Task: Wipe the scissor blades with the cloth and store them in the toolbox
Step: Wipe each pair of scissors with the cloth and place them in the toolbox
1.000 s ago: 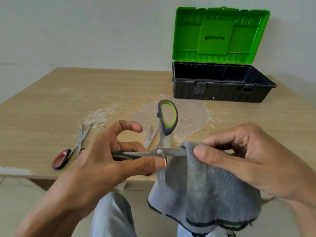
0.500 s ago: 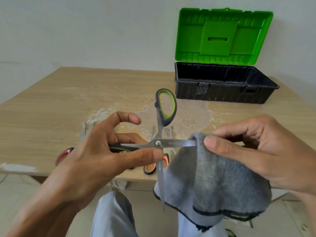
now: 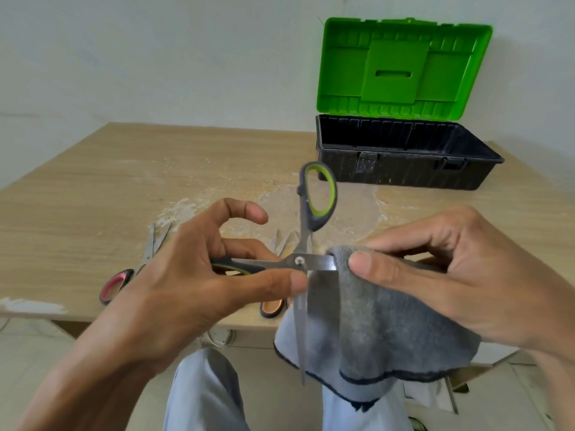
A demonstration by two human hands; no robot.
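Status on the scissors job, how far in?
Done: toolbox open, none seen inside. In hand: left hand holds green scissors spread; right hand pinches cloth round one blade. Left: red scissors, orange scissors on table.

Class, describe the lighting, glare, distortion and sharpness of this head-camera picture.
Head view: soft, even light with only faint shadows; the scissors glint near the pivot, beside the cloth; the table edges splay wide under the wide-angle lens; the whole frame is slightly soft.

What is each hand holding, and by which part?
Left hand grips the green-handled scissors by one handle; right hand pinches the grey cloth around the horizontal blade.
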